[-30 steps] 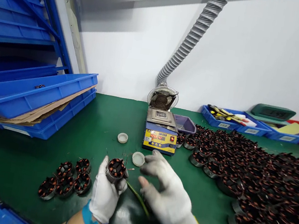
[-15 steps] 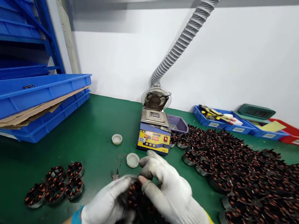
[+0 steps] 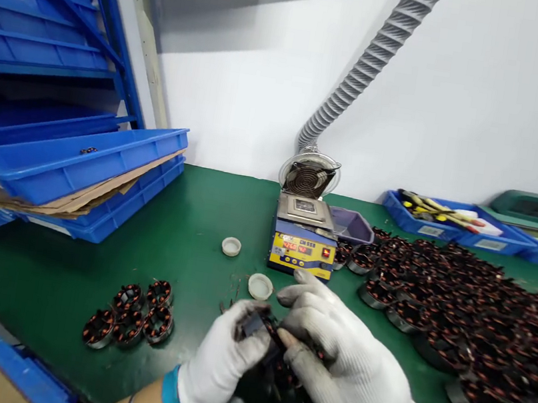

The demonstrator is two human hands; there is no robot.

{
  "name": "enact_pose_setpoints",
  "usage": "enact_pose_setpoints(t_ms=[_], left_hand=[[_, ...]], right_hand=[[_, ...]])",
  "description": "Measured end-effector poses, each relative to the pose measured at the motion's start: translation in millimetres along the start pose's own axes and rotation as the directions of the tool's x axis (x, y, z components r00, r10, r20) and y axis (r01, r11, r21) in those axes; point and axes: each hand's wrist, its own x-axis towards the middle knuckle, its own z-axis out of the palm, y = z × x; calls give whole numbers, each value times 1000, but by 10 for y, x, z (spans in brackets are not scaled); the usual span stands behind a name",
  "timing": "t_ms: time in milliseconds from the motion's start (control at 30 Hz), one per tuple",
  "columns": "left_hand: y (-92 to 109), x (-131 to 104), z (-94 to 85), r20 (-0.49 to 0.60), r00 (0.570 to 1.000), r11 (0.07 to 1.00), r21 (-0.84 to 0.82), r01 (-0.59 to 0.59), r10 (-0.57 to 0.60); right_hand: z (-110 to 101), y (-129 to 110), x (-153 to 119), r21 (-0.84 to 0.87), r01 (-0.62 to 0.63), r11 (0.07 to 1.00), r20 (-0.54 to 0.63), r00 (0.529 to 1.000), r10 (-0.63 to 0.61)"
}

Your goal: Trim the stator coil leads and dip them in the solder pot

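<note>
My left hand (image 3: 227, 360), in a white glove with a blue cuff, is wrapped round a dark copper-wound ring part (image 3: 258, 326). My right hand (image 3: 341, 357), gloved in white with a bare thumb tip, has its fingers bent and pinched at the right side of that part; what lies between them is hidden. Below both hands are more dark wound parts, partly covered. Just beyond the hands sit a round white dish (image 3: 260, 287) and a smaller one (image 3: 230, 246). Several wound rings (image 3: 129, 327) form a group on the green table (image 3: 206, 212) to the left.
A yellow-fronted heating unit (image 3: 301, 253) stands behind the hands, beside a purple tray (image 3: 353, 227), under a grey hose (image 3: 370, 68). Many wound rings (image 3: 476, 306) cover the right side. Blue bins (image 3: 77, 163) are stacked left; a tool bin (image 3: 420, 225) is at the back.
The view has turned left, so the bench things appear further right. The part in my left hand is now tilted up and shows more clearly. A blue bin has come into view at lower left.
</note>
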Motion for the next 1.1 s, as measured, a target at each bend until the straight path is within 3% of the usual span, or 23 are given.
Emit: enact_pose_setpoints(t_ms=[33, 100, 167, 200, 267, 333, 400, 467, 500, 533, 600, 633, 667, 700, 767, 833, 900, 1033, 1100], left_hand=[[-25, 9, -14, -123, 981, 987, 84, -137, 147], [-79, 55, -52, -298, 907, 949, 191, -249, 298], [-107, 107, -81, -401, 873, 959, 170, -228, 278], [-106, 122, -86, -402, 888, 974, 112, -194, 223], [-89, 111, -74, -330, 937, 993, -9, -121, 112], [-80, 57, -48, -233, 972, 997, -49, -53, 40], [-91, -10, -36, -144, 989, 1000, -6, -19, 18], [-98, -51, -62, -115, 987, 987, 127, -101, 115], [-90, -57, -92, -123, 964, 950, 236, -204, 238], [-69, -54, -129, -117, 911, 868, 371, -329, 395], [6, -22, -210, 6, 755, 586, 626, -515, 656], [53, 0, -245, 92, 705, 451, 710, -542, 703], [100, 23, -270, 150, 706, 369, 767, -525, 692], [143, 43, -284, 169, 748, 341, 811, -476, 642], [207, 64, -279, 106, 868, 390, 863, -322, 485], [246, 51, -248, 70, 954, 496, 842, -213, 291], [272, 17, -210, 62, 983, 629, 761, -159, 173], [285, 8, -130, -170, 968, 869, 489, -80, 185], [264, 41, -98, -136, 988, 923, 386, -11, 68]], right_hand=[[-10, 36, -1, 89, -157, 984, -23, 987, 160], [-52, 98, 6, 336, -441, 833, -38, 877, 480], [-66, 123, 2, 444, -567, 693, -10, 771, 637], [-41, 117, -16, 397, -604, 692, 9, 756, 655], [93, 80, -90, 144, -627, 765, 69, 778, 625], [305, 47, -198, -48, -522, 851, 133, 842, 524], [503, 61, -295, -58, -362, 930, 114, 923, 367], [604, 125, -348, -57, -228, 972, 51, 972, 231], [607, 165, -354, -68, -166, 984, 28, 985, 169], [582, 203, -346, -79, -96, 992, 21, 995, 98], [480, 254, -298, -100, 57, 993, 47, 997, -53], [418, 266, -262, -117, 120, 986, 67, 991, -113], [357, 270, -224, -144, 164, 976, 95, 984, -151], [300, 272, -186, -187, 187, 964, 122, 978, -167], [211, 283, -125, -286, 196, 938, 166, 974, -153], [152, 319, -97, -343, 187, 921, 182, 975, -130], [121, 372, -98, -337, 178, 925, 157, 979, -131], [122, 410, -120, -292, 169, 941, 109, 984, -143], [133, 374, -118, -278, 188, 942, 120, 980, -160]])
